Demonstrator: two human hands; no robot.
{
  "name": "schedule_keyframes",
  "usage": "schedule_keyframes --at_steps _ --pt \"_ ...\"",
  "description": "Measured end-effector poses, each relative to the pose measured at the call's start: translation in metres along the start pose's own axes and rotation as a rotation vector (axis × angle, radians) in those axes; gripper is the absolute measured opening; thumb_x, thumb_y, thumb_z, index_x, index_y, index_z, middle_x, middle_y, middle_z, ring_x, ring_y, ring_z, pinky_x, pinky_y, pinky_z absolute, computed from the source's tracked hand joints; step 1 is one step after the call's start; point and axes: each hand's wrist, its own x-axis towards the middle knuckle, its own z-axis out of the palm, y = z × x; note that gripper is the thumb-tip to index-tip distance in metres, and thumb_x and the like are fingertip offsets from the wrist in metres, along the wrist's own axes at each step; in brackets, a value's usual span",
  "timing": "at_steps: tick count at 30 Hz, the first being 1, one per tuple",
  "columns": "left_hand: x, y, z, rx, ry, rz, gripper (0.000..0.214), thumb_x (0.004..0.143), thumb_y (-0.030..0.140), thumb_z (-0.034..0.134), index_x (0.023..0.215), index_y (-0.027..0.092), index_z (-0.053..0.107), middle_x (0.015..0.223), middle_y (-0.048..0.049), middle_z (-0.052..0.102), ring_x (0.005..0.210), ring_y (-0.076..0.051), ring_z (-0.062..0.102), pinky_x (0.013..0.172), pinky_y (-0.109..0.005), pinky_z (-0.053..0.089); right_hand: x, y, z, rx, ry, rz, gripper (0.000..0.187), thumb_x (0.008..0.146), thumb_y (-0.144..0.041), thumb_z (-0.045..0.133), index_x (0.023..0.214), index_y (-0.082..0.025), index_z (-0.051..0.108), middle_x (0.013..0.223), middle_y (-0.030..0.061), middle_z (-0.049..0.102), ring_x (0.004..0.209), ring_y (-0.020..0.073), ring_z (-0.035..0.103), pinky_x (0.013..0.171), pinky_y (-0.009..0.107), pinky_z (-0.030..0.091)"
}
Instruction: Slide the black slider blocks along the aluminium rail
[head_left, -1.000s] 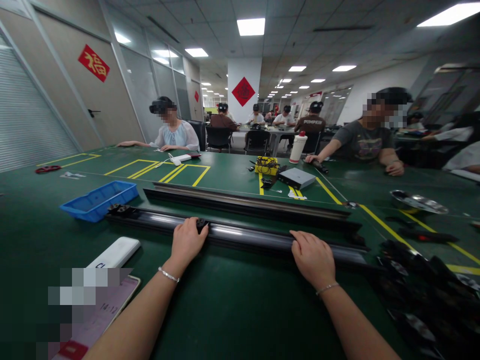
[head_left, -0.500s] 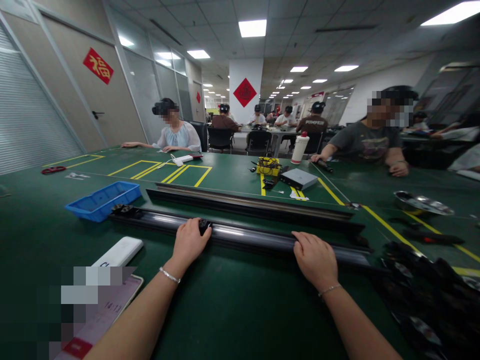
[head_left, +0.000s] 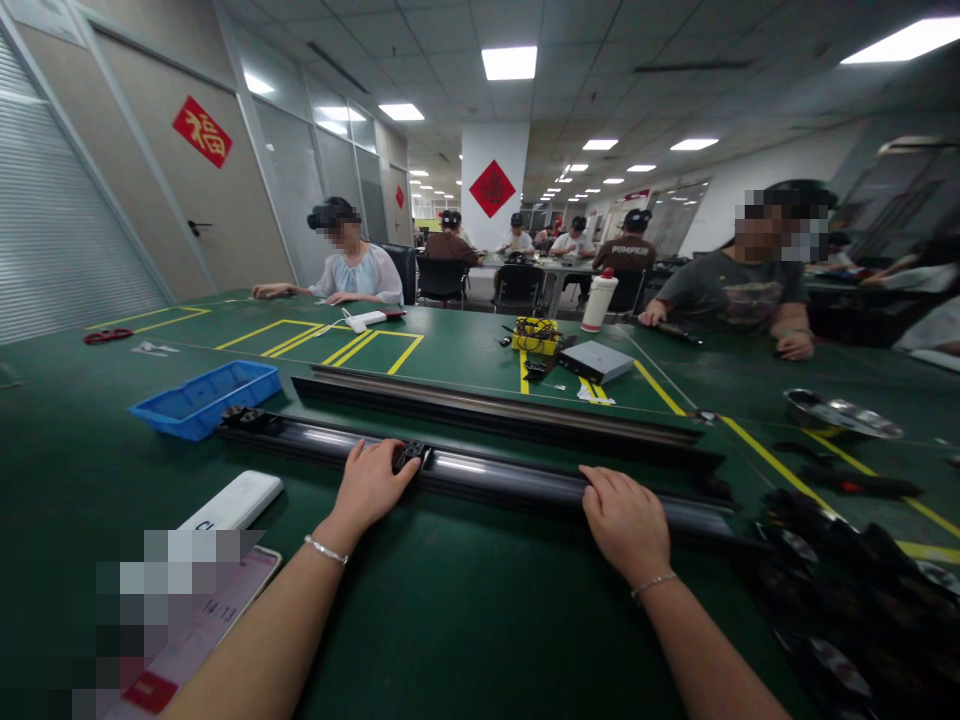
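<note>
A long black rail (head_left: 495, 475) lies across the green table (head_left: 450, 620) in front of me. My left hand (head_left: 369, 487) rests on its near side, fingers curled onto a small black clip (head_left: 410, 456) that sits in the rail. My right hand (head_left: 626, 522) lies further right on the same rail, fingers bent over its edge and pressing it down. A second long black rail (head_left: 510, 410) lies parallel just behind. Two more black clips (head_left: 244, 415) sit at the near rail's left end.
A blue tray (head_left: 202, 398) stands at the left, a white power bank (head_left: 232, 502) and a phone (head_left: 195, 640) near my left arm. A heap of black parts (head_left: 847, 580) fills the right. A grey box (head_left: 596, 362), a yellow item and a white bottle stand behind. Other people sit across.
The camera shifted slightly. My left fingers have slid a little along the rail with the small clip; my right hand has stayed where it was.
</note>
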Motion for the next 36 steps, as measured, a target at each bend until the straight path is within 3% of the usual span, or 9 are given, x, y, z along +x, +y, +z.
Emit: schedule_keyframes --at_steps 7,14,19,24,30,36 --pt "-0.003 0.0 0.003 0.065 0.002 0.035 0.04 0.087 0.049 0.04 0.102 0.018 0.061 0.11 -0.0109 0.067 0.11 -0.025 0.056 0.108 -0.048 0.023 0.0 -0.001 -0.001 0.0 -0.003 0.0 0.037 0.088 -0.024 0.038 0.112 -0.021 0.065 0.111 0.0055 0.067 0.106 0.0194 0.056 0.088 0.035 0.037" --pt "-0.004 0.001 0.002 0.07 -0.001 0.064 0.039 0.088 0.048 0.042 0.107 0.019 0.061 0.109 -0.0099 0.067 0.109 -0.026 0.056 0.106 -0.049 0.024 0.0 -0.002 -0.001 -0.004 -0.004 0.012 0.037 0.088 -0.024 0.037 0.112 -0.021 0.065 0.111 0.0046 0.067 0.106 0.019 0.057 0.087 0.035 0.037" --pt "-0.013 0.03 0.008 0.033 -0.083 0.263 0.031 0.089 0.048 0.041 0.1 0.028 0.063 0.105 -0.0031 0.068 0.105 -0.023 0.056 0.107 -0.048 0.02 0.0 -0.001 0.0 -0.017 0.003 0.006 0.037 0.089 -0.025 0.037 0.113 -0.022 0.065 0.112 0.0046 0.067 0.105 0.0192 0.057 0.087 0.035 0.037" --pt "-0.018 0.052 0.013 0.015 -0.097 0.345 0.035 0.087 0.048 0.047 0.108 0.023 0.06 0.105 -0.0068 0.065 0.103 -0.024 0.056 0.101 -0.044 0.028 0.0 0.001 0.0 -0.013 -0.002 -0.004 0.037 0.089 -0.025 0.036 0.113 -0.022 0.064 0.112 0.0049 0.067 0.106 0.0192 0.056 0.088 0.035 0.037" --pt "-0.016 0.046 0.014 -0.03 -0.097 0.318 0.041 0.085 0.043 0.051 0.118 0.02 0.053 0.105 -0.0076 0.065 0.1 -0.024 0.056 0.095 -0.041 0.031 0.0 -0.001 -0.001 0.001 -0.008 0.012 0.037 0.089 -0.026 0.036 0.112 -0.022 0.065 0.112 0.0045 0.066 0.106 0.0195 0.056 0.087 0.036 0.037" --pt "-0.017 0.046 0.012 -0.055 -0.121 0.349 0.038 0.084 0.039 0.052 0.12 0.026 0.052 0.11 -0.0047 0.065 0.102 -0.023 0.055 0.095 -0.041 0.03 0.0 0.0 0.0 0.003 -0.009 0.001 0.037 0.089 -0.025 0.037 0.112 -0.021 0.064 0.112 0.0052 0.067 0.106 0.0192 0.056 0.088 0.035 0.036"
